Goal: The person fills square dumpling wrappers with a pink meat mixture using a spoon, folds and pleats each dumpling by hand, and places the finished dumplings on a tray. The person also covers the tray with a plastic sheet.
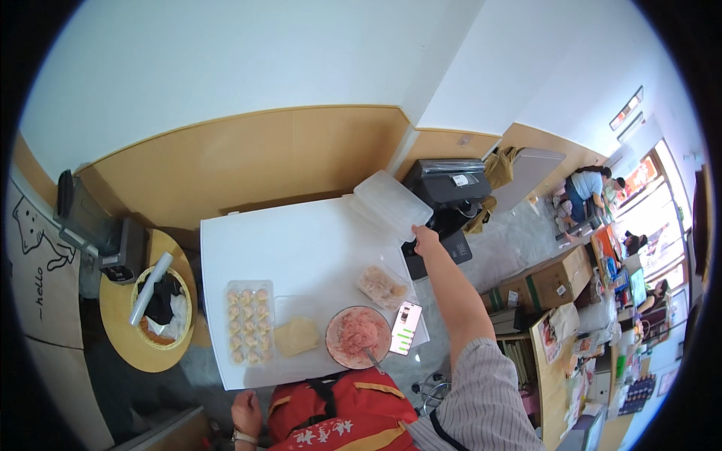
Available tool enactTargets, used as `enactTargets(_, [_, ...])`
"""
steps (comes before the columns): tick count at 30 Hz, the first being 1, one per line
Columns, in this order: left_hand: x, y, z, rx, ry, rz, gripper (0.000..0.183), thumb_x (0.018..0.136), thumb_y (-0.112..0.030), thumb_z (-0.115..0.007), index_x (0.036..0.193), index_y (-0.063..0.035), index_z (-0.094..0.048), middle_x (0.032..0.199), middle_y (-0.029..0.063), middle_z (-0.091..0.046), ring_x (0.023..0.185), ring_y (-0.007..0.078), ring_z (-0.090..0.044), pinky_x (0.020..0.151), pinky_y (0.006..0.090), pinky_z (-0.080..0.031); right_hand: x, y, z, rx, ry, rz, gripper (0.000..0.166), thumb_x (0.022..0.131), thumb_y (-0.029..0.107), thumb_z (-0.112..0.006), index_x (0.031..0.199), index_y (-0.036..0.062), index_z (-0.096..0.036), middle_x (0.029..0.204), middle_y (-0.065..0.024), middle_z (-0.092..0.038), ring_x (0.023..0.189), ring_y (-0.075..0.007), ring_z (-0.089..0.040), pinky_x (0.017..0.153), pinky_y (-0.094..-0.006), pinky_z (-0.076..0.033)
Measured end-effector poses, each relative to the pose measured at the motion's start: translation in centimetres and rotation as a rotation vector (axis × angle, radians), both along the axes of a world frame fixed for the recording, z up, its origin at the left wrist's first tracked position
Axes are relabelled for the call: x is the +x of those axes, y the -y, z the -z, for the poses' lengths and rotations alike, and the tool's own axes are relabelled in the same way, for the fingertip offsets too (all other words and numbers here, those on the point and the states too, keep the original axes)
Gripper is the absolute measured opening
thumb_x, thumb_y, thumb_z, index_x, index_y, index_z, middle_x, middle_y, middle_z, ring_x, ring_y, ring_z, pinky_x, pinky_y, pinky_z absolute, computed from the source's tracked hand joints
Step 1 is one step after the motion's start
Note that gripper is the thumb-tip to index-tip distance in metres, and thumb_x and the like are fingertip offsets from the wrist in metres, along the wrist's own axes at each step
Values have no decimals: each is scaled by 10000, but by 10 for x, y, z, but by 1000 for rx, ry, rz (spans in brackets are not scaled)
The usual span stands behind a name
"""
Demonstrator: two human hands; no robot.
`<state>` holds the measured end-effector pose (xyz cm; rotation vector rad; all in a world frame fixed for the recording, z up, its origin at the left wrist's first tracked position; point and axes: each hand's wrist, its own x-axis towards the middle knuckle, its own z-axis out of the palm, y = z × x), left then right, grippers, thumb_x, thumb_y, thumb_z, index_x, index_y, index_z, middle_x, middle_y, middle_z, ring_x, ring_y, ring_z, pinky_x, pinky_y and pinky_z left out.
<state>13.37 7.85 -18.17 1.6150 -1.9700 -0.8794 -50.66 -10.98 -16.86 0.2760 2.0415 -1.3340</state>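
At the table's far right corner, my right hand [426,239] grips the edge of a translucent plastic tray [392,203], which tilts over the edge. My left hand [247,411] hangs low beside the front edge, its fingers curled and partly hidden. On the white table [293,242] a clear compartment tray [272,299] holds rows of small dumplings [248,326]. Beside it is a stack of dough wrappers [297,336] on clear plastic. Pink minced filling [358,332] fills a round bowl [331,356], with a metal utensil [374,361] stuck in it. Behind the bowl sits a clear plastic package [381,286] of pale food.
A lit smartphone [406,328] lies at the table's right edge. Black equipment [448,183] stands beyond the far right corner. At left, a round wooden table [115,332] bears a wicker basket [135,304] and a plastic roll [151,288]. Cardboard boxes [555,276] and people [586,189] are farther right.
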Motion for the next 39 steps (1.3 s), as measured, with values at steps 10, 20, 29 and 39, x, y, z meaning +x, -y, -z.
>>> enactTargets(10, [3,28,-4,-62,29,47,96,819,-50,-587,896,-6,-625,827,178,-621,745,366,-611,658,421,-493,-17,-7,-24,-282,219,-74,264,881,181,-636,690,100,-472,593,-3,-421,457,-89,-354,384,-233,-235])
enactTargets(20, [17,55,-21,-56,48,100,79,825,-69,-588,884,-38,-630,808,165,-620,736,362,-610,651,429,-490,-6,-2,-5,-3,-180,-35,268,764,78,-727,608,55,-511,576,-37,-495,437,-121,-412,395,-274,-274])
enactTargets(29, [37,46,-10,25,51,17,78,834,-66,-580,885,-31,-628,812,175,-619,744,372,-612,656,439,-490,4,-7,-15,-129,-87,-57,196,836,131,-617,684,49,-523,606,-43,-497,498,-141,-487,418,-289,-407])
enactTargets(39, [5,96,-34,-16,-65,26,99,853,-63,-582,912,5,-622,846,183,-630,762,361,-615,681,409,-491,141,-50,-40,-751,147,-338,58,923,87,-502,928,43,-540,874,-66,-587,770,-172,-588,761,-379,-519])
